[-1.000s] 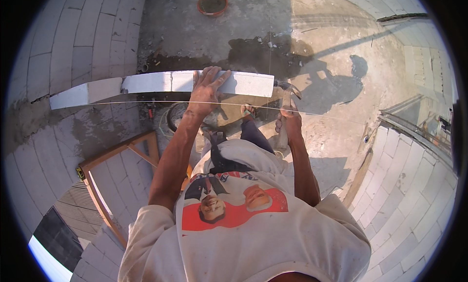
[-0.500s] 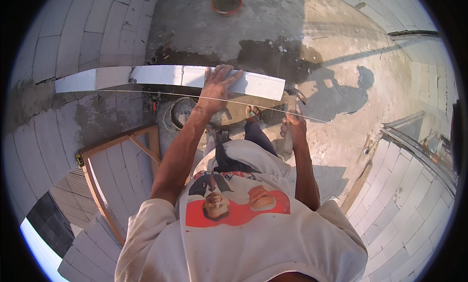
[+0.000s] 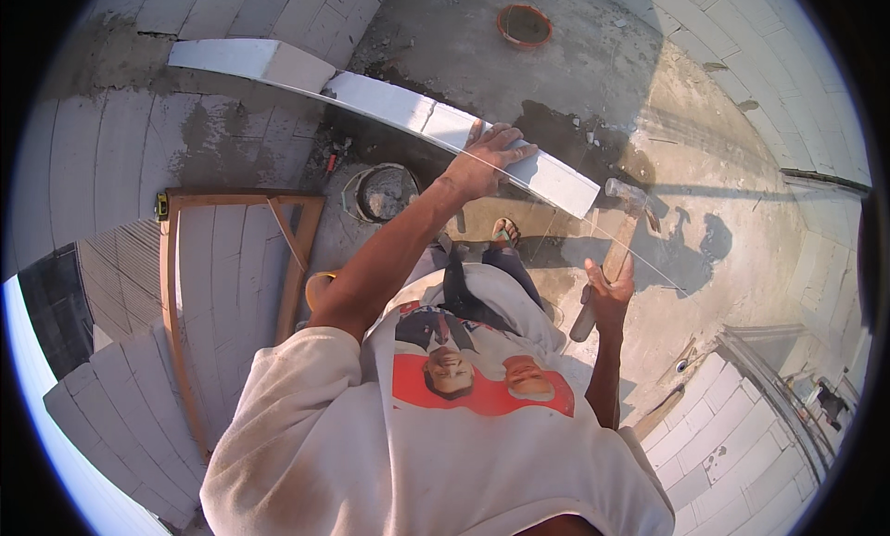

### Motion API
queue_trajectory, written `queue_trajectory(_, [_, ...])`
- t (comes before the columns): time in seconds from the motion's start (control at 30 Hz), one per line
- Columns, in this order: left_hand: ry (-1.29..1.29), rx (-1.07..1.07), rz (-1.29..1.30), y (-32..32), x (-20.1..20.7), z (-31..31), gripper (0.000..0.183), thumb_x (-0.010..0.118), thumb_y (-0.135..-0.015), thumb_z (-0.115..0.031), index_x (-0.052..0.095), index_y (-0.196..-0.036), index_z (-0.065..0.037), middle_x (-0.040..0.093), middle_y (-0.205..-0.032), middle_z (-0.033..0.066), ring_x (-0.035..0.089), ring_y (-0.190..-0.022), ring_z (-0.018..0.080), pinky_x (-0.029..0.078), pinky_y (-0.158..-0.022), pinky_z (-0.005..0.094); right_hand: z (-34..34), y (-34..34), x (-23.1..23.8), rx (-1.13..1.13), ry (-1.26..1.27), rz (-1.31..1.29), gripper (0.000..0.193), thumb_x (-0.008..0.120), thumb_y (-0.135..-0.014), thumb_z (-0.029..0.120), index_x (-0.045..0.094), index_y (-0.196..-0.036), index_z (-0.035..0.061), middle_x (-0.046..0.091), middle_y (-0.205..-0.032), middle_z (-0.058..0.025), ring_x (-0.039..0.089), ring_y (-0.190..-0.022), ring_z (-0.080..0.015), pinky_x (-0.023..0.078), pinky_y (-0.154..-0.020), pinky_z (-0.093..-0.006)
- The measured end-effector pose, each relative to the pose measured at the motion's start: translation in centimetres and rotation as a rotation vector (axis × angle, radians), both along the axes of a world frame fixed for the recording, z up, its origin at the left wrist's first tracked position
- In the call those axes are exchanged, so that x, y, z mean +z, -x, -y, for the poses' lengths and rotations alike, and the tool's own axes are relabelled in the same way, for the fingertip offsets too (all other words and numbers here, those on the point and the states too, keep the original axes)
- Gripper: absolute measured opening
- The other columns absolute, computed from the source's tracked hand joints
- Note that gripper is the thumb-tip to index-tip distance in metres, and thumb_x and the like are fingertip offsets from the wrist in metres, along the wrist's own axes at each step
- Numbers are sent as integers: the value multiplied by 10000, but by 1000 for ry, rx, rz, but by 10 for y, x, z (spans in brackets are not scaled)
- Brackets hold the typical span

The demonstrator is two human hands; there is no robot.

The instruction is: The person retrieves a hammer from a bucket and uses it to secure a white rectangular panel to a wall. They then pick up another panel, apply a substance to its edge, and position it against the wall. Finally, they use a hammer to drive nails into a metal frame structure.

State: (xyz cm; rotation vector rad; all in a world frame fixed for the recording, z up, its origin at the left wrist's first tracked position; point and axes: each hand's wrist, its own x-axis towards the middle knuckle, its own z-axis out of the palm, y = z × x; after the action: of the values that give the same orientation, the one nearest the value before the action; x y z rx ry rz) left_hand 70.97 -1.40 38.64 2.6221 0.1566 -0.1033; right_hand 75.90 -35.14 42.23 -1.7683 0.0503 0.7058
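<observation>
A row of white lightweight blocks (image 3: pixel 378 97) runs from the upper left toward the middle, with a thin string line (image 3: pixel 640 254) along its near side. My left hand (image 3: pixel 489 161) lies on top of the end block (image 3: pixel 558 185), its fingers spread over the surface. Off the row's right end, my right hand (image 3: pixel 611 291) is wrapped around the wooden handle of a hammer (image 3: pixel 619 241). The hammer's head points away from me, up and beside the block's end, without touching it.
A bucket of grey mix (image 3: pixel 385 193) stands below the row. Farther off is an orange-rimmed tub (image 3: pixel 525 26). A wooden frame (image 3: pixel 169 286) with a tape measure (image 3: pixel 162 206) on its corner stands at left. Block walls surround the concrete floor (image 3: pixel 732 146).
My right hand has lifted the hammer out to the right, so its head now shows plainly. My left hand stays on the end block. The whole view has turned and shifted.
</observation>
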Motion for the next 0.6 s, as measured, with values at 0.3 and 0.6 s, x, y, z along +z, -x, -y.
queue_trajectory(0.3, [-247,243,-20,62,-19,-26,947,757,-867,-227,221,-1644,-153,158,-1725,79,134,-1595,302,112,-1277,581,-7,-23,8,473,108,76,522,742,-834,34,529,-1310,14,598,-707,-40,565,-521,-112,471,-457,-305])
queue_trajectory(0.6, [-10,789,-356,256,-41,-10,989,805,-837,-255,231,-1625,-86,207,-1680,229,213,-1556,424,201,-1225,648,-102,50,-21,1024,-84,157,674,829,-816,228,513,-1314,-97,695,-808,-142,673,-619,-201,542,-586,-354])
